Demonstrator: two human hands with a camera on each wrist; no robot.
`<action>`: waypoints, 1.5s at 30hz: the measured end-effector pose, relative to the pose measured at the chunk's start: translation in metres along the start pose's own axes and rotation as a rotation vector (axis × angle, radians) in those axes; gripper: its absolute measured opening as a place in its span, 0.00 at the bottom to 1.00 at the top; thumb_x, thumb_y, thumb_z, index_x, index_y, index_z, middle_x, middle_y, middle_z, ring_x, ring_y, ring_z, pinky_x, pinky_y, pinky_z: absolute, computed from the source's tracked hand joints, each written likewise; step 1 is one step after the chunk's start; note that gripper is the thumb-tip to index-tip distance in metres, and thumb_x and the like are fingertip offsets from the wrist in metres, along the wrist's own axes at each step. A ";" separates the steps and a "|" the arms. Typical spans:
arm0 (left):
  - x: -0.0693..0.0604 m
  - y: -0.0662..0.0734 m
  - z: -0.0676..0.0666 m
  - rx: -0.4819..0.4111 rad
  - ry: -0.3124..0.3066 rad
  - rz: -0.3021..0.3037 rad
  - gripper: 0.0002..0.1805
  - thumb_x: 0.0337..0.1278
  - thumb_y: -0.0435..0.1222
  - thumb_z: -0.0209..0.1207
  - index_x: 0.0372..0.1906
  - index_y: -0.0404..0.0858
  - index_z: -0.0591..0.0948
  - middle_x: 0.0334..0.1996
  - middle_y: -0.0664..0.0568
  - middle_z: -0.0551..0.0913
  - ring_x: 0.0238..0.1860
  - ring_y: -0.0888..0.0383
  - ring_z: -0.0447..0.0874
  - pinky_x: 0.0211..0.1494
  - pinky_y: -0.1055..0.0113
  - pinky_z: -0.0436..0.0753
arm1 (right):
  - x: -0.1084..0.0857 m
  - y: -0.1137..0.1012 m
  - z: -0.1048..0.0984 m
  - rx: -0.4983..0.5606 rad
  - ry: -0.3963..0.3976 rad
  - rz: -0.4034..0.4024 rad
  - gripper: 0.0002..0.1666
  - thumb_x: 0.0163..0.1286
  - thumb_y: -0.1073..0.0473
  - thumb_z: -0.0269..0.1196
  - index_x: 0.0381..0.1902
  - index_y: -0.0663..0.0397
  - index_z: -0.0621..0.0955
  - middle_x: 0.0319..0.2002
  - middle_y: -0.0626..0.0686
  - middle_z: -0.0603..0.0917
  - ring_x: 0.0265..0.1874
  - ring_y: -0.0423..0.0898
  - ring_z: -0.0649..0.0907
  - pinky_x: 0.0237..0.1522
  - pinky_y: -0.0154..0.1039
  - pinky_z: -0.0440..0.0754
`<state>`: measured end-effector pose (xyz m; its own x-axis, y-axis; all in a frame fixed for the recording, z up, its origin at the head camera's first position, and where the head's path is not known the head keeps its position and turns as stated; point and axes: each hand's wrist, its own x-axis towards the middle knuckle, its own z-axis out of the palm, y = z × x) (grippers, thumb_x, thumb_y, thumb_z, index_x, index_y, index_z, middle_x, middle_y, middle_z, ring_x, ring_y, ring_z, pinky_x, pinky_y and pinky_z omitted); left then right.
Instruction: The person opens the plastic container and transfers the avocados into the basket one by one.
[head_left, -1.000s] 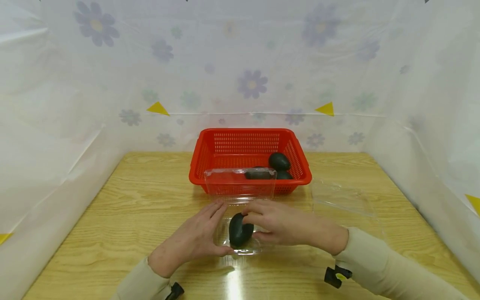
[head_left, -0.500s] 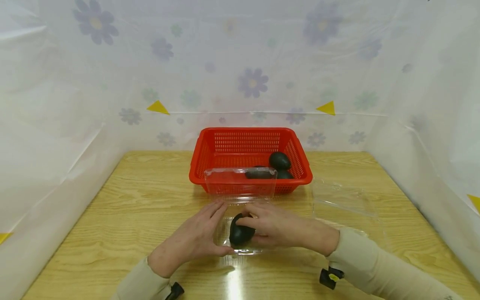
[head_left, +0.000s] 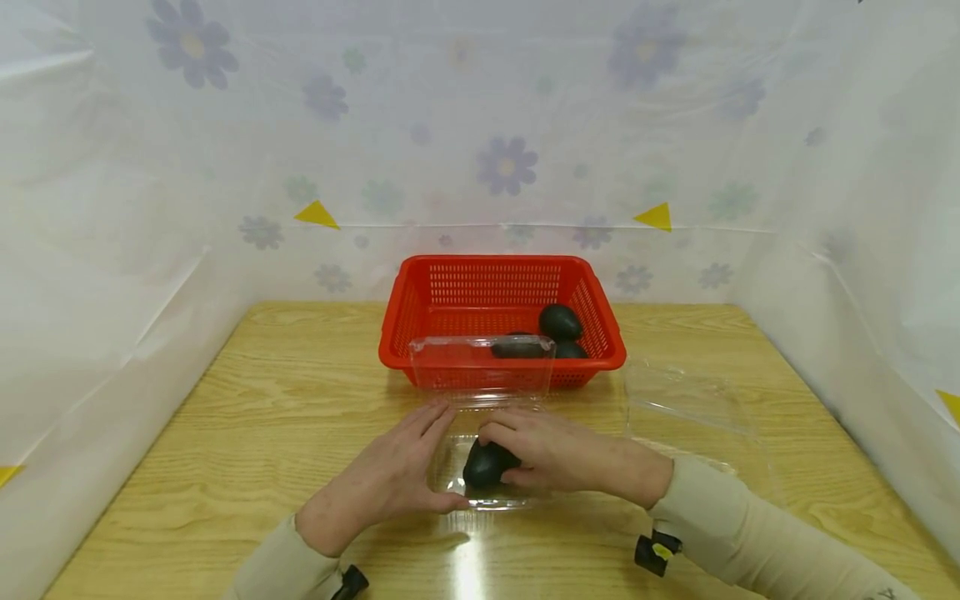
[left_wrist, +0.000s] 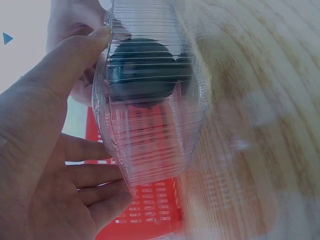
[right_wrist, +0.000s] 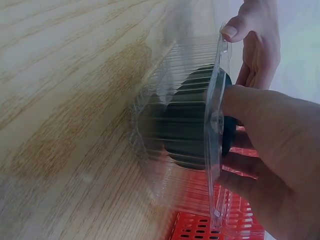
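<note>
A dark green avocado point(head_left: 483, 468) lies inside a clear plastic clamshell box point(head_left: 495, 504), whose lid point(head_left: 450, 360) stands raised at the back. My right hand point(head_left: 562, 454) holds the avocado from above, thumb in front and fingers behind. At the box's left end, my left hand point(head_left: 386, 467) holds the rim, its thumb at the front corner and fingers at the back one. Through the ribbed wall in the right wrist view, the avocado point(right_wrist: 187, 125) shows with the right fingers round its top. A second dark shape shows beside the avocado point(left_wrist: 142, 75) in the left wrist view.
Behind the box stands a red plastic basket point(head_left: 502, 262) with several dark avocados point(head_left: 559, 322) at its right side. Another clear plastic container point(head_left: 690, 400) lies to the right on the wooden table point(head_left: 247, 417). White flowered sheeting point(head_left: 420, 117) encloses the back and sides.
The avocado in the box has turned and shifted slightly right under my right hand. That hand's fingers have changed their hold on it. My left hand has stayed in place.
</note>
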<state>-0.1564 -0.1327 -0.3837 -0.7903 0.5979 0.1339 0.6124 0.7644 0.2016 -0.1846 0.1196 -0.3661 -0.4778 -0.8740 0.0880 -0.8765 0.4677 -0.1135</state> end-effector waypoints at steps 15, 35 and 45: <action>0.000 -0.001 0.000 -0.005 -0.009 -0.006 0.61 0.43 0.68 0.66 0.76 0.34 0.60 0.75 0.41 0.62 0.75 0.45 0.61 0.73 0.51 0.70 | -0.001 0.006 0.001 0.033 -0.059 0.042 0.38 0.63 0.50 0.70 0.68 0.51 0.71 0.66 0.55 0.74 0.66 0.50 0.75 0.68 0.48 0.74; 0.001 0.001 -0.002 -0.020 -0.024 -0.026 0.62 0.42 0.68 0.67 0.76 0.36 0.60 0.76 0.43 0.61 0.76 0.47 0.60 0.74 0.51 0.69 | -0.008 0.007 -0.009 -0.026 0.033 -0.007 0.37 0.63 0.50 0.70 0.67 0.52 0.72 0.63 0.54 0.77 0.61 0.49 0.79 0.62 0.45 0.80; 0.001 0.001 -0.001 -0.024 -0.007 -0.020 0.61 0.41 0.65 0.70 0.75 0.34 0.61 0.74 0.42 0.63 0.74 0.45 0.63 0.73 0.51 0.71 | -0.009 -0.002 -0.041 -0.084 0.075 0.048 0.35 0.61 0.48 0.70 0.65 0.46 0.74 0.58 0.49 0.80 0.54 0.45 0.81 0.53 0.43 0.85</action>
<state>-0.1562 -0.1317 -0.3826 -0.8025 0.5838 0.1232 0.5954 0.7705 0.2277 -0.1807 0.1319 -0.3259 -0.5195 -0.8397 0.1582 -0.8529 0.5208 -0.0366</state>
